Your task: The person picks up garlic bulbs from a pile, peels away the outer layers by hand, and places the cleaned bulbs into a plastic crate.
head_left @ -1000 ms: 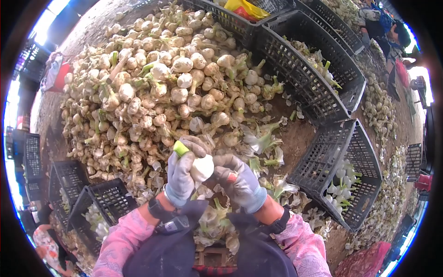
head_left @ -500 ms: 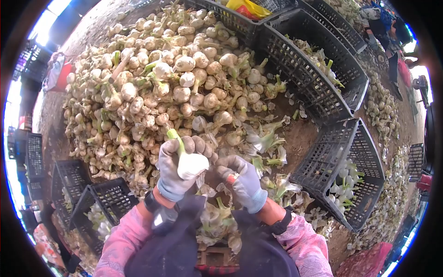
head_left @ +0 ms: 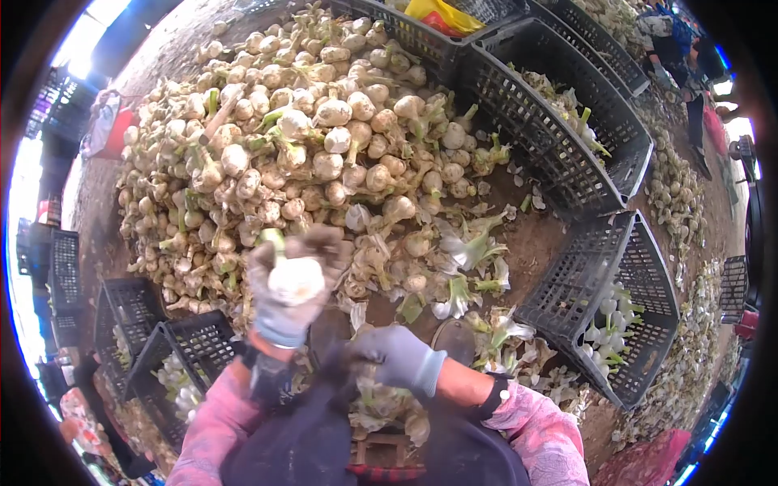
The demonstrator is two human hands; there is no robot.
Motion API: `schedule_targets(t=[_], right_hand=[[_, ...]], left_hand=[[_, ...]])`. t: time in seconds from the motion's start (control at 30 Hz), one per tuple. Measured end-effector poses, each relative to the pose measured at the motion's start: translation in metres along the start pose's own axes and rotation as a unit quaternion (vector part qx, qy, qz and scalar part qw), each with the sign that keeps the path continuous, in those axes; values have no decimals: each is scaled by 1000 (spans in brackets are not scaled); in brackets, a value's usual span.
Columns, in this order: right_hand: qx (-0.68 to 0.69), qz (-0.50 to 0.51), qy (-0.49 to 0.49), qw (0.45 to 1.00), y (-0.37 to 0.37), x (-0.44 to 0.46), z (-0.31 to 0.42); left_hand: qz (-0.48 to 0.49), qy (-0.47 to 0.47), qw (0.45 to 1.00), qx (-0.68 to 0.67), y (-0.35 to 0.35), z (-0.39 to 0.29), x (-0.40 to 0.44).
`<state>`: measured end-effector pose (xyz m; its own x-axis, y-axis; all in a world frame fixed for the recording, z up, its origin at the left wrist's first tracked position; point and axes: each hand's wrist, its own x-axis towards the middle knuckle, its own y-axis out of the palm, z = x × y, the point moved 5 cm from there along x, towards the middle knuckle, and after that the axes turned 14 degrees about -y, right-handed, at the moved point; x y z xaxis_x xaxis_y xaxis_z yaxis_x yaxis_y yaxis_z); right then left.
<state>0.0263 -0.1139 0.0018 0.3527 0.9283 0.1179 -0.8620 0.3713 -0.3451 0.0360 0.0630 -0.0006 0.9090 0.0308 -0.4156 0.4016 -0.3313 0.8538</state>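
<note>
The blurred fingers [head_left: 326,249] of my gloved left hand [head_left: 284,309] curl about a white garlic bulb [head_left: 297,280], which sits in my palm with its short green stem [head_left: 273,238] pointing up and away from me. My gloved right hand [head_left: 397,356] is lower, over my dark apron [head_left: 296,445], its fingers bent and blurred; I cannot tell whether they pinch anything. Near it, between my knees, lie loose garlic leaves and skins [head_left: 385,401]. Beyond my left hand spreads a big heap of unpeeled garlic [head_left: 267,154], its stems tangled. To my right, a black plastic crate [head_left: 571,279] tilts on its side with white bulbs [head_left: 609,328] inside. Farther off, a larger black crate [head_left: 545,134] holds leafy trimmings [head_left: 559,97].
</note>
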Motion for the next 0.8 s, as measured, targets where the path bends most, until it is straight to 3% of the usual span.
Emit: schedule_targets(t=[0.07, 0.1, 0.13, 0.17, 0.2, 0.23, 0.27, 0.33, 0.37, 0.4, 0.43, 0.47, 0.5, 0.53, 0.57, 0.6, 0.63, 0.67, 0.73, 0.77, 0.8], right_hand=[[-61, 159, 24, 985, 9, -10, -19], [-118, 165, 74, 976, 2, -12, -38], [-230, 170, 53, 957, -7, -8, -58], [-287, 122, 102, 945, -30, 0, -66], [-371, -24, 54, 927, -46, 6, -73], [-405, -37, 62, 911, -57, 17, -91], [-472, -45, 59, 879, -66, 32, -100], [-544, -7, 73, 836, -70, 54, -134], [-552, 38, 90, 828, -67, 60, -163], [-560, 81, 109, 817, -75, 72, -165], [-480, 129, 208, 842, -86, 73, -173], [-425, 14, 203, 882, -97, 67, -165], [-364, -96, 193, 906, -104, 50, -159], [-299, -201, 179, 915, -109, 32, -153], [-206, -301, 126, 922, -109, 15, -147], [76, -378, 109, 916, -96, 1, -154], [346, -428, 80, 831, -78, -9, -157], [265, -372, 47, 888, -73, -9, -125], [82, -280, -39, 956, -64, -12, -64], [490, -415, 13, 766, -31, -11, -74], [489, -388, 52, 779, -26, -11, -61]], left_hand=[[-87, 121, 981, 127, -13, -47, -32], [-143, 198, 952, 182, -21, -75, -61], [-208, 267, 911, 235, -30, -101, -93], [-283, 330, 856, 281, -42, -127, -132], [-360, 376, 794, 314, -58, -152, -176], [-429, 408, 729, 343, -74, -174, -223], [-492, 382, 707, 335, -101, -193, -273], [-633, 320, 530, 466, -158, -228, -375], [-735, 205, 413, 497, -176, -240, -398], [-726, 187, 355, 558, -170, -236, -391], [-715, 172, 291, 612, -164, -232, -384], [-698, 194, 214, 655, -149, -218, -366], [-609, 327, 399, 602, -114, -186, -315], [-546, 287, 514, 596, -88, -163, -268], [-473, 202, 589, 624, -41, -132, -216], [-385, 156, 653, 633, -36, -110, -178], [-298, 99, 712, 628, -30, -87, -141], [-159, 38, 792, 588, -32, -58, -99], [-23, 70, 763, 642, 14, 0, -41], [28, 196, 533, 822, 30, 16, -20], [60, 225, 524, 819, 43, 36, -5]])
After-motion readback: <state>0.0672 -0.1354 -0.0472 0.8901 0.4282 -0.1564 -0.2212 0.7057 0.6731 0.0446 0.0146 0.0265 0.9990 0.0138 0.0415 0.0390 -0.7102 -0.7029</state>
